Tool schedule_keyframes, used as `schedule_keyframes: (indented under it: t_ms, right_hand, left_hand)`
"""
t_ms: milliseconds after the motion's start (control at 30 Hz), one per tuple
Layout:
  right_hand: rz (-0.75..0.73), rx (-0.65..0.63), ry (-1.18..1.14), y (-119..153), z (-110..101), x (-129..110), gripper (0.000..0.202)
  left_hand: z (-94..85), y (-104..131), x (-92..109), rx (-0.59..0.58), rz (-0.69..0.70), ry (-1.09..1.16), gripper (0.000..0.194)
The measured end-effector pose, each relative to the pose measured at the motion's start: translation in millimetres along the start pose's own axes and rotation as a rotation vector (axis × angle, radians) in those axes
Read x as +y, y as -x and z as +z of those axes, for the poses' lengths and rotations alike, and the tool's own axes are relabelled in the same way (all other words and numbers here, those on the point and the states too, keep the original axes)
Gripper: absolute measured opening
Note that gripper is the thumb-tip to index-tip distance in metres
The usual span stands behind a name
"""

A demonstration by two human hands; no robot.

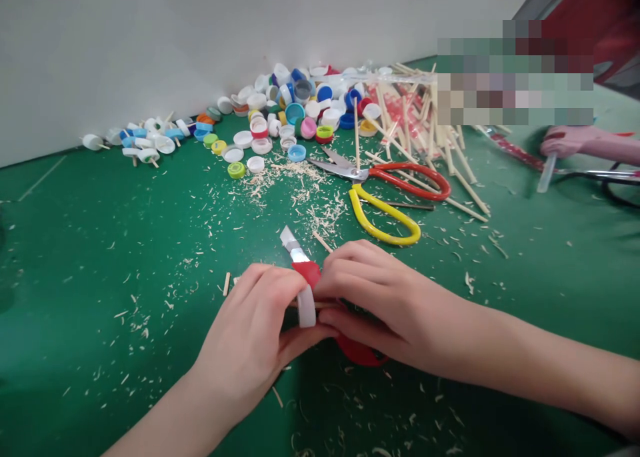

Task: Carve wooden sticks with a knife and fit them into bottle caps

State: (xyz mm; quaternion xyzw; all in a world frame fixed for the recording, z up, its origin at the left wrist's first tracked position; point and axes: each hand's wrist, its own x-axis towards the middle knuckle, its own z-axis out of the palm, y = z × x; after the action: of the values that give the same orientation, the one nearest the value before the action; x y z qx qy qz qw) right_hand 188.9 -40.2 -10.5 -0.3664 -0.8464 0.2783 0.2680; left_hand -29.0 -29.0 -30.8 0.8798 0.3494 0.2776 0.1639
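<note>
Between my hands is a white bottle cap point(307, 306) with a thin wooden stick point(325, 304) running into it. My left hand point(257, 320) is closed on the cap, its fingertips around the rim. My right hand point(373, 297) is closed, pinching the stick on the cap's right side. Beneath the right hand lies a red utility knife point(306, 270), its blade out and pointing away to the upper left; my fingers cover much of its body. I cannot tell how far the stick goes through the cap.
Scissors point(383, 177) with red and yellow handles lie beyond my right hand. Behind are heaped bottle caps point(295, 113), wooden sticks point(467, 190) and capped stick pieces point(147, 140). A pink glue gun point(575, 141) rests at right. Wood shavings litter the green table point(165, 257), backed by a white wall.
</note>
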Motion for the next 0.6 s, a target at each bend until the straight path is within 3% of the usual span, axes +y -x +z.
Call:
schedule_keyframes:
  t_ms: [333, 600]
  right_hand:
    - [-0.212, -0.032, 0.199, 3, 0, 14, 0.018]
    - [-0.212, 0.041, 0.217, 3, 3, 13, 0.013]
  left_hand:
    - [-1.7, -3, 4, 0.012, 0.107, -0.078, 0.018]
    - [-4.5, -8, 3, 0.011, 0.077, -0.074, 0.029]
